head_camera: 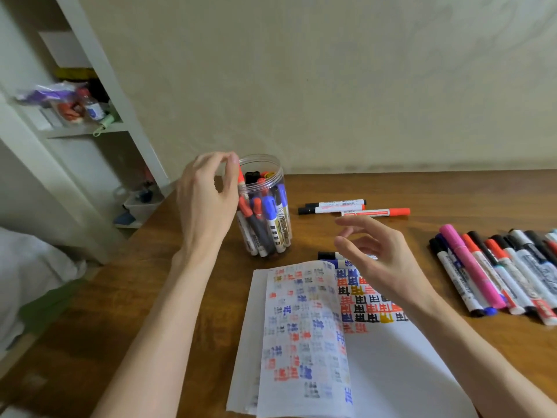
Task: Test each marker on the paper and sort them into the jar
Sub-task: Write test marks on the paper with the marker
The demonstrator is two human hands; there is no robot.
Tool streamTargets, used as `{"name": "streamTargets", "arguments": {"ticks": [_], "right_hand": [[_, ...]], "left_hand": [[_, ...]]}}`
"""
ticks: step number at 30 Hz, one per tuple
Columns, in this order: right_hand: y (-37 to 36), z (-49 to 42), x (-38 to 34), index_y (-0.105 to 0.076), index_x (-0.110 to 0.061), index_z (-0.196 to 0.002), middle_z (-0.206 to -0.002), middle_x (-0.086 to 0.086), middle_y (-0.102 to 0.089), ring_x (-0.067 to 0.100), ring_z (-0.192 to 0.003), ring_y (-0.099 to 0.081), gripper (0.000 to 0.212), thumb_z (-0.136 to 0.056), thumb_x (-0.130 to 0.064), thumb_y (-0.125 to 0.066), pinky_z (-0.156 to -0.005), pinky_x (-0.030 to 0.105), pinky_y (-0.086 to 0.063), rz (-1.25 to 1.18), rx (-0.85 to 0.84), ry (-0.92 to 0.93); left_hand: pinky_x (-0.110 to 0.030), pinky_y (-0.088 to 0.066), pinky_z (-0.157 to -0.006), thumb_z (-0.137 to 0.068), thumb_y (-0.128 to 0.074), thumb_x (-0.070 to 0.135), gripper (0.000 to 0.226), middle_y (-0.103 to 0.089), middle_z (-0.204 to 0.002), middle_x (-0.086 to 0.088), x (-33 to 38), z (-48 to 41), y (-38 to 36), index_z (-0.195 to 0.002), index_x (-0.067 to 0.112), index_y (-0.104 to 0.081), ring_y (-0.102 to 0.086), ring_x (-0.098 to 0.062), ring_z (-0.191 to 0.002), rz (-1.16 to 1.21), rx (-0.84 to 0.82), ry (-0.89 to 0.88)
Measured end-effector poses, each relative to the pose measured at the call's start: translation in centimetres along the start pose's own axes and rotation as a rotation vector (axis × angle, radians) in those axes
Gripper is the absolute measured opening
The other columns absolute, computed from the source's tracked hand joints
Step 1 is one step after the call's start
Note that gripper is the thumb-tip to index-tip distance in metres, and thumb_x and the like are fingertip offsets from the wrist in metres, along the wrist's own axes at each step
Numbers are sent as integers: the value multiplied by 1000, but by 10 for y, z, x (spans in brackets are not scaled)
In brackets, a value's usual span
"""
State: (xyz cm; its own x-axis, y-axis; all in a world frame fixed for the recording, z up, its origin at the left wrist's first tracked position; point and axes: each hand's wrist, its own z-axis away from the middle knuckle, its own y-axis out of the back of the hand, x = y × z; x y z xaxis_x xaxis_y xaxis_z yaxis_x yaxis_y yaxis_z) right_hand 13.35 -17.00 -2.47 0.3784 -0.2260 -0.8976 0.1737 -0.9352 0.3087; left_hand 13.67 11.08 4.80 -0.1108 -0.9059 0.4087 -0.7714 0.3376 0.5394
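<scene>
A clear plastic jar (265,206) stood open on the wooden bench (452,191), packed with upright markers: red, blue and black caps showed through its wall and above its rim. At the jar's left rim the left hand (208,200) hovered, its fingers (232,164) pinched loosely at the top of a red-capped marker (241,179) that stood just inside the rim; whether they truly gripped it could not be told. Right of the jar three markers (352,208) lay flat on the bench, two black-capped and one red-capped. In front of the jar lay an open pad of paper (376,357), its turned left page showing bled-through ink and its right page carrying rows of black, red, blue and yellow test marks. Two markers (330,258) lay at the paper's top edge, partly behind the right hand (379,257), which hung above the paper with fingers spread and holding nothing. Far right of the jar a row of unsorted markers (500,273) lay side by side, one pink. Left of the jar stood a white shelf (87,131) holding small clutter.
</scene>
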Motion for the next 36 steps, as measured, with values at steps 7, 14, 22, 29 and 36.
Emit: {"name": "streamTargets", "arguments": {"ticks": [7, 14, 22, 29, 36], "right_hand": [[2, -1, 3, -71, -26, -125, -102, -8, -73, 8, -87, -76, 28, -97, -21, -73, -88, 33, -62, 4, 20, -18], [9, -2, 12, -72, -25, -124, -97, -10, -74, 10, -87, -76, 27, -98, -20, -72, -85, 33, -61, -6, 55, -44], [26, -6, 33, -75, -27, -114, -94, -12, -76, 5, -86, -74, 19, -98, -21, -68, -63, 21, -57, 82, 208, -152], [49, -6, 42, -74, -24, -117, -88, -6, -76, 3, -73, -72, 25, -97, -13, -64, -57, 18, -55, 146, 368, -169], [59, -7, 44, -74, -21, -118, -88, -4, -75, 7, -80, -72, 27, -94, -14, -64, -59, 16, -52, 118, 426, -183]], "left_hand": [[-43, -47, -103, -107, -31, 60, 63, -59, -134, 0, -9, 9, -4, -104, 14, -72, -55, -15, -120, -55, -104, 79], [-44, -53, -96, -107, -30, 55, 60, -63, -125, 3, -8, 12, -4, -107, 13, -73, -61, -11, -107, 13, -109, 35], [-28, -48, -86, -97, -53, 0, 17, -65, -106, -13, 60, 57, -17, -102, 0, -70, -61, -21, -99, 233, 287, -254], [-25, -56, -70, -100, -61, 19, 19, -70, -96, 17, 113, 68, -78, -116, 28, -66, -65, 2, -81, 309, -442, -87], [-27, -45, -92, -101, -64, 22, 38, -65, -133, 4, 102, 57, -155, -138, 29, -60, -58, -15, -125, 102, -640, -41]]}}
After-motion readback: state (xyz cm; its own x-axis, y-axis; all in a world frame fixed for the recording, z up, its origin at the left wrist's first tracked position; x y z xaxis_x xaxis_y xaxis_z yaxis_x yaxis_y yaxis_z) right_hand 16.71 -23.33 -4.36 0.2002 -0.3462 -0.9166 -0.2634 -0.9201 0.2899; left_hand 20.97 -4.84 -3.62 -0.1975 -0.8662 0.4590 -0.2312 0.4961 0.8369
